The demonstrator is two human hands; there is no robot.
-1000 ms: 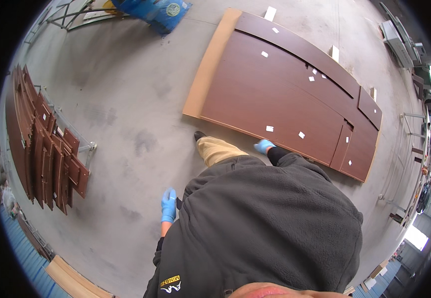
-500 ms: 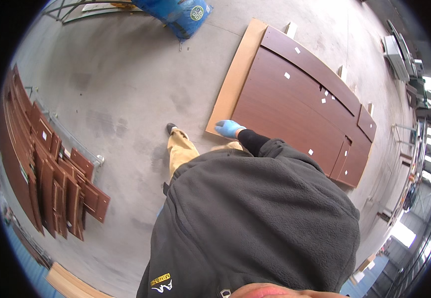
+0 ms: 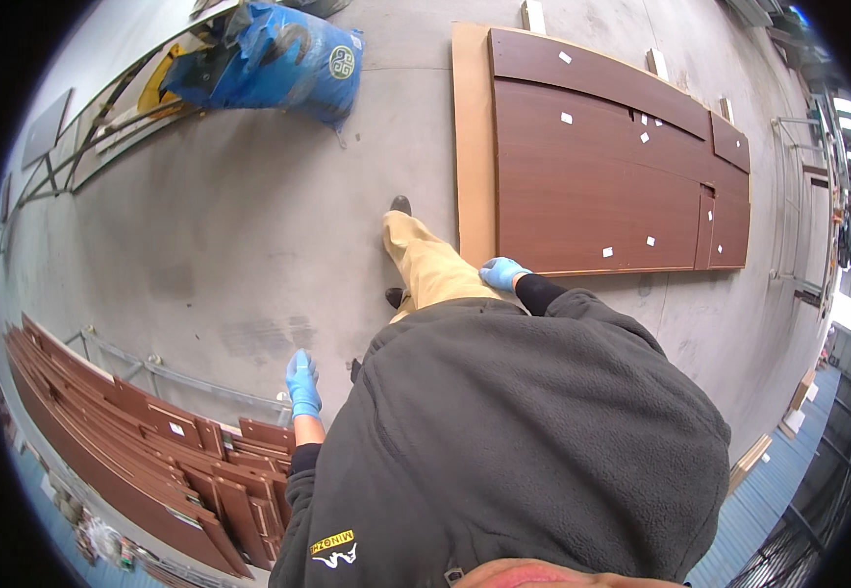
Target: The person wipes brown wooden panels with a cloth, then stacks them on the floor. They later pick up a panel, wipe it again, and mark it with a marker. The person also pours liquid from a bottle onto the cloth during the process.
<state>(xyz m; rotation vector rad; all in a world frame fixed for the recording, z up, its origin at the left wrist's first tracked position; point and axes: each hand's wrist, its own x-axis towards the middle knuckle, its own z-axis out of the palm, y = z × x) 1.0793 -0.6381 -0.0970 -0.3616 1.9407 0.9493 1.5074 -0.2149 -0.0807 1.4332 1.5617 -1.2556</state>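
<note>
Past the left edge of the tan board point(image 3: 475, 147), we have a blue sack point(image 3: 298, 64); to our left stand stacked brown boards point(image 3: 161, 451). Brown panels point(image 3: 592, 176) cover the tan board except its left strip. Our right hand point(image 3: 506, 272) points left at its near left corner, contact unclear; our left hand point(image 3: 303, 384) hangs over floor point(image 3: 220, 235), fingers forward. Whether either is open or closed, we cannot tell.

Passable floor point(image 3: 234, 206) separates brown boards point(image 3: 112, 416), flat panels point(image 3: 592, 186) and blue sack point(image 3: 288, 83).

R: pnls point(image 3: 592, 186) on bd point(image 3: 475, 147) | L: pnl stk point(image 3: 136, 436) | fwd L: sack point(image 3: 293, 73)
</note>
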